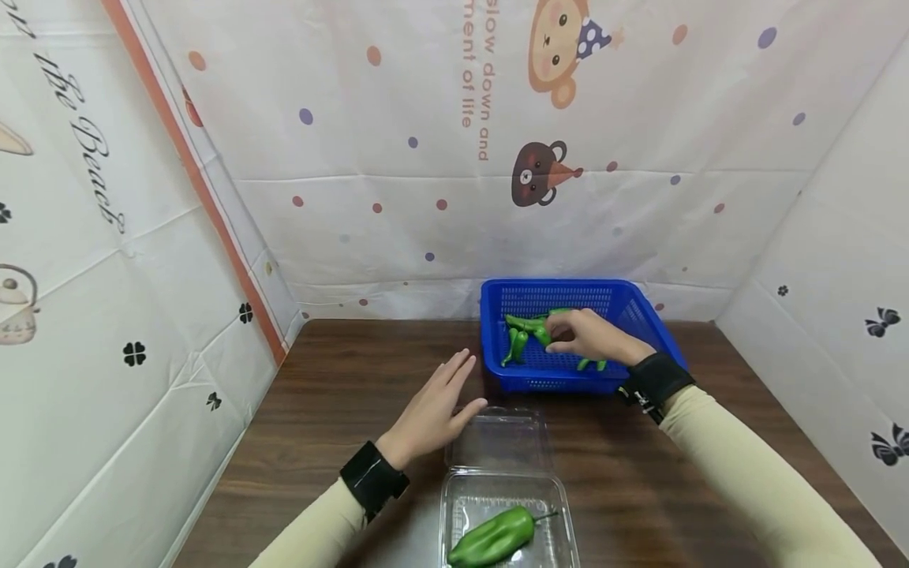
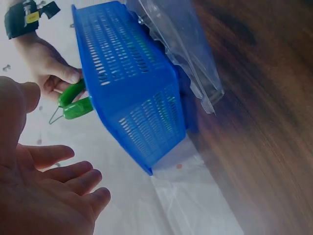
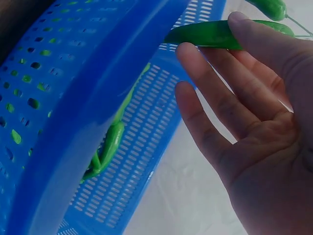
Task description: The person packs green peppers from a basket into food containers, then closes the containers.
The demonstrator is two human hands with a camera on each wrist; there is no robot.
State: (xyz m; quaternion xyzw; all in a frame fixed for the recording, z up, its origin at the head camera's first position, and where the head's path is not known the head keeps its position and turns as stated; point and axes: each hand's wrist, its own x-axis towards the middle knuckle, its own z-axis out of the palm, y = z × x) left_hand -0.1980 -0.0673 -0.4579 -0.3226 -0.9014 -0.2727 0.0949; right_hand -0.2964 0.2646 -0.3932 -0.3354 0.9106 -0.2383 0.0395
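My right hand (image 1: pixel 592 335) is over the blue basket (image 1: pixel 557 385), pinching a green pepper (image 3: pixel 210 35) between thumb and fingers. Right alongside it shows a second green pepper (image 3: pixel 271 7); I cannot tell whether the hand holds this one too. More green peppers (image 1: pixel 517 347) lie inside the basket. My left hand (image 1: pixel 429 414) hovers with fingers extended and nothing in it, beside the lid (image 1: pixel 497 442) of a clear plastic box (image 1: pixel 445 513). The box is open, its lid folded back toward the basket. One large green pepper (image 1: pixel 493 538) rests in the box.
The brown wooden table (image 1: pixel 341 379) carries the basket at its back right and the box at the front middle. Printed white sheets (image 1: pixel 398 237) stand behind the table and along both sides, close behind the basket.
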